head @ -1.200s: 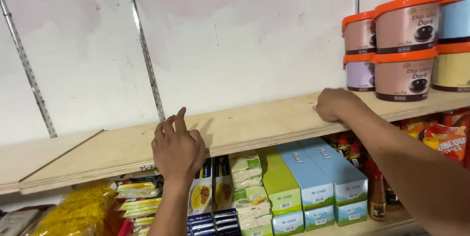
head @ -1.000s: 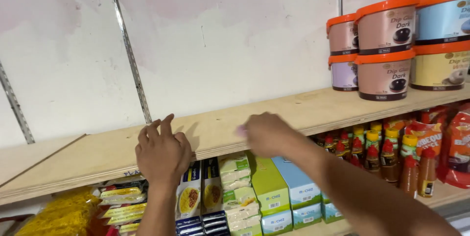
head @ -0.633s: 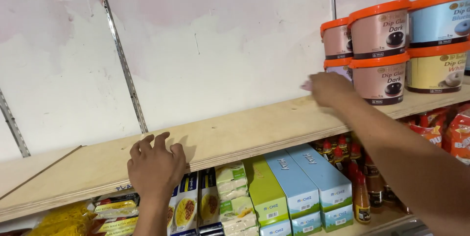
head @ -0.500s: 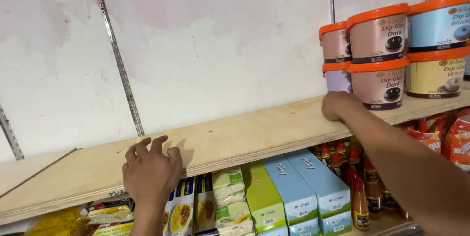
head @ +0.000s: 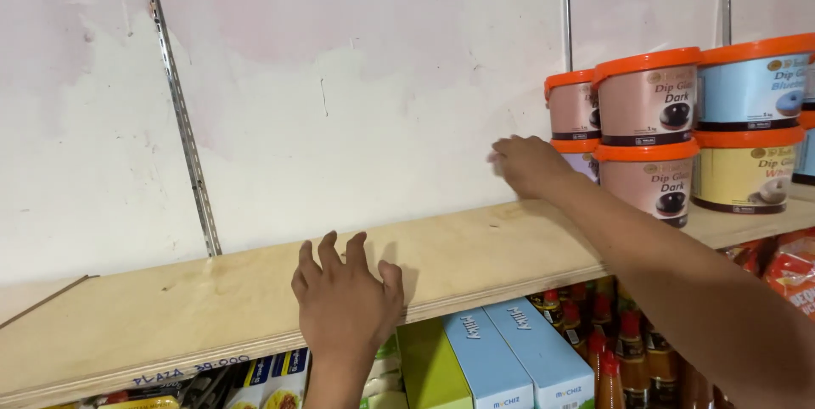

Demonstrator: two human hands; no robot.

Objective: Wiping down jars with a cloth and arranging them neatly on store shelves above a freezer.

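Note:
My left hand (head: 346, 299) lies flat with fingers spread on the front edge of a bare plywood shelf (head: 170, 307). My right hand (head: 528, 165) is stretched out above the shelf, fingers curled, right beside the leftmost stack of orange-lidded tubs (head: 570, 116); it may touch the lower tub, but I cannot tell. It holds nothing that I can see. More tubs stand two high to the right: brown ones (head: 649, 103) and a blue one (head: 751, 86) over a yellow one (head: 745, 173).
A white wall with metal shelf rails (head: 182, 137) backs the shelf. Below it stand blue boxes (head: 518, 358), a green box (head: 429, 366), small sauce bottles with red caps (head: 611, 341) and yellow packets at the lower left.
My right hand has risen from the shelf edge to the side of the tubs. The left hand stays pressed on the shelf. The view has shifted slightly.

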